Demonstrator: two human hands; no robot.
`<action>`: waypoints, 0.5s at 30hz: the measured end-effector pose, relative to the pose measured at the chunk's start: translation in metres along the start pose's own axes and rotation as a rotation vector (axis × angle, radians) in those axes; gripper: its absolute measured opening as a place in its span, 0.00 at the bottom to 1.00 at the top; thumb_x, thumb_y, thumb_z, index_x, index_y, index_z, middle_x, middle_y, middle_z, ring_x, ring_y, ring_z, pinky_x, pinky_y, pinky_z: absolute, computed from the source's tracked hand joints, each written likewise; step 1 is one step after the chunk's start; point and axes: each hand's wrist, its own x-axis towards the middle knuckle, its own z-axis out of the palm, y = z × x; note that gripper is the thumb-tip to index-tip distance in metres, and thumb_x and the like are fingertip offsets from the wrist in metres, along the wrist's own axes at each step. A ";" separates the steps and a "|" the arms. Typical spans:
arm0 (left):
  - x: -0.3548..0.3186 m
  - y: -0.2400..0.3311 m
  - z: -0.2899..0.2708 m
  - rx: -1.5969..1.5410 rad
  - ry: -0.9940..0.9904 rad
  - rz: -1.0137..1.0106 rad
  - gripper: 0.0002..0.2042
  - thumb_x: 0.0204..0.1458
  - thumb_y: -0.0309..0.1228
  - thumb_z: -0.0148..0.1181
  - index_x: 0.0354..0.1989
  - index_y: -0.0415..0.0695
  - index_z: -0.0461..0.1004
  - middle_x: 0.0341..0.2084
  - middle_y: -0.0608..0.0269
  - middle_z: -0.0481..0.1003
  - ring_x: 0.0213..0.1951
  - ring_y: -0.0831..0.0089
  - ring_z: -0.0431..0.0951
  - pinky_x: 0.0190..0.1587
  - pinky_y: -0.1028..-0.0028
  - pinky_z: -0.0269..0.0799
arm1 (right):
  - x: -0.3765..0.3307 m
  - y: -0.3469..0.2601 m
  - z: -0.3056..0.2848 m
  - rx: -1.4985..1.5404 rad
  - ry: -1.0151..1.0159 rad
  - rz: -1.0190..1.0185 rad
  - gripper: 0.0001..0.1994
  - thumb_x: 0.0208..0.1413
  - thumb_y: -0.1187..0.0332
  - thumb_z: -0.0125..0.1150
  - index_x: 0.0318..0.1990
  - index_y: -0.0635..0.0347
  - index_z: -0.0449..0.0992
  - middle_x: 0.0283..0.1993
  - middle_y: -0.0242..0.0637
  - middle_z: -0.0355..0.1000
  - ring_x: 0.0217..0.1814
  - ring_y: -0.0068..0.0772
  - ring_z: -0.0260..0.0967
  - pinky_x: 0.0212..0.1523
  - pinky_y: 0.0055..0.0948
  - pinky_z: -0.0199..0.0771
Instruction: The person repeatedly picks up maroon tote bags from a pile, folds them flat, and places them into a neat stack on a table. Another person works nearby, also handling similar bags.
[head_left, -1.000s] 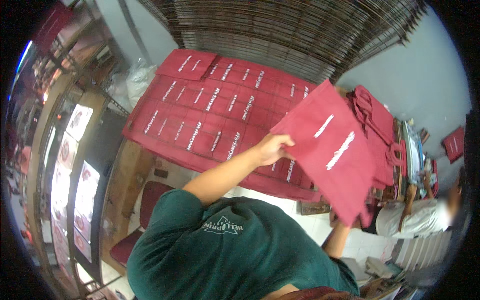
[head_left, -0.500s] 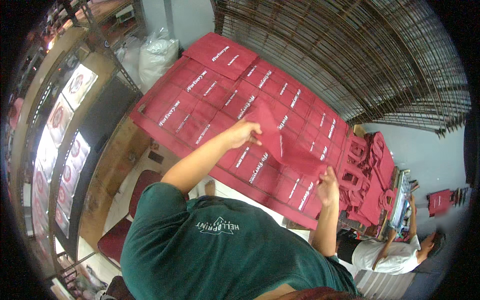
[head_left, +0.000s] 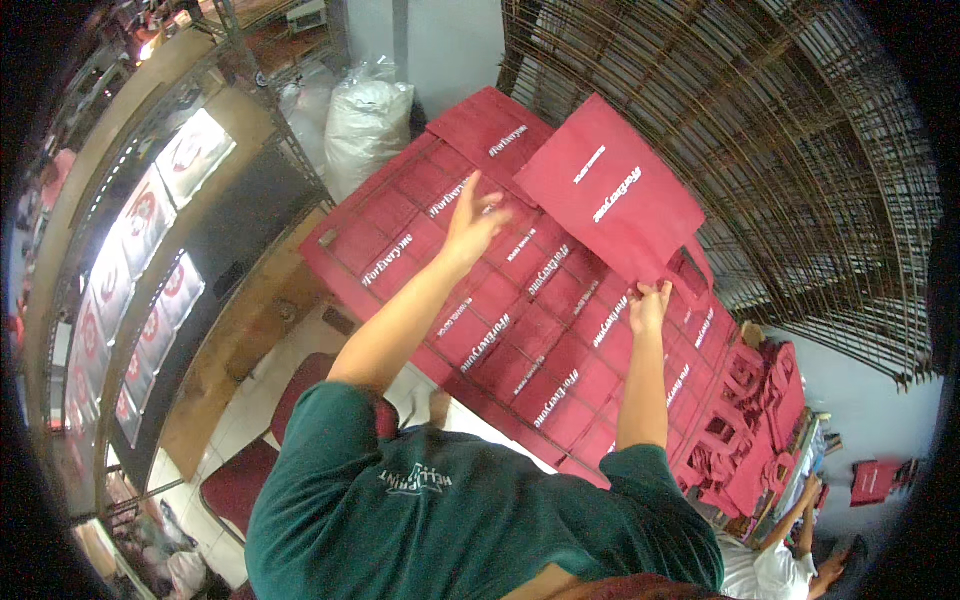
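A red fabric tote bag with white printing hangs spread out over the far side of the table. At its lower corner, close to the handle, the fingers of my right hand pinch the fabric. My left hand is open, fingers spread, above the printed red pieces left of the bag and apart from it. Beneath both hands, rows of flat red printed bags cover the tabletop. More red bags with loop handles lie heaped at the table's right end.
A dark wire rack slopes along the far side. Stuffed white plastic sacks stand at the far left, and a shelf with printed sheets is at left. Dark red chairs sit nearby. Another person works at lower right.
The bag was crumpled and blurred between my hands; now it is spread out farther away. My left hand has come off it and moved away, while my right hand keeps hold. The view has shifted.
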 end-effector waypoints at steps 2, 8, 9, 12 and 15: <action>-0.033 -0.008 -0.044 0.061 -0.005 0.122 0.38 0.47 0.28 0.58 0.65 0.52 0.43 0.48 0.56 0.68 0.47 0.70 0.70 0.46 0.70 0.66 | 0.027 0.029 -0.004 -0.072 -0.007 0.012 0.38 0.42 0.84 0.48 0.62 0.43 0.46 0.51 0.33 0.53 0.38 0.29 0.60 0.33 0.35 0.67; -0.164 -0.066 -0.195 0.382 0.373 -0.086 0.33 0.46 0.25 0.55 0.62 0.48 0.50 0.43 0.54 0.69 0.43 0.70 0.71 0.43 0.72 0.69 | 0.063 0.065 -0.019 -0.078 0.125 0.042 0.41 0.42 0.85 0.41 0.65 0.42 0.40 0.64 0.36 0.45 0.38 0.28 0.59 0.34 0.34 0.69; -0.193 -0.088 -0.222 0.398 0.439 -0.061 0.32 0.45 0.24 0.55 0.61 0.47 0.53 0.40 0.56 0.70 0.40 0.70 0.72 0.41 0.73 0.69 | 0.061 0.069 -0.016 -0.053 0.133 0.017 0.41 0.43 0.85 0.41 0.65 0.42 0.40 0.65 0.36 0.44 0.38 0.28 0.60 0.34 0.34 0.69; -0.269 -0.130 -0.263 0.623 0.576 -0.239 0.30 0.45 0.23 0.54 0.60 0.46 0.56 0.38 0.57 0.71 0.37 0.71 0.73 0.39 0.75 0.70 | 0.055 0.075 -0.018 0.024 0.186 -0.058 0.40 0.43 0.85 0.41 0.65 0.43 0.41 0.67 0.38 0.41 0.38 0.27 0.61 0.37 0.36 0.70; -0.322 -0.159 -0.274 0.855 0.662 -0.269 0.24 0.44 0.27 0.57 0.54 0.46 0.64 0.29 0.58 0.74 0.30 0.73 0.74 0.33 0.73 0.70 | 0.050 0.083 -0.018 0.019 0.220 -0.090 0.40 0.43 0.86 0.41 0.65 0.43 0.41 0.67 0.39 0.40 0.42 0.28 0.61 0.39 0.37 0.70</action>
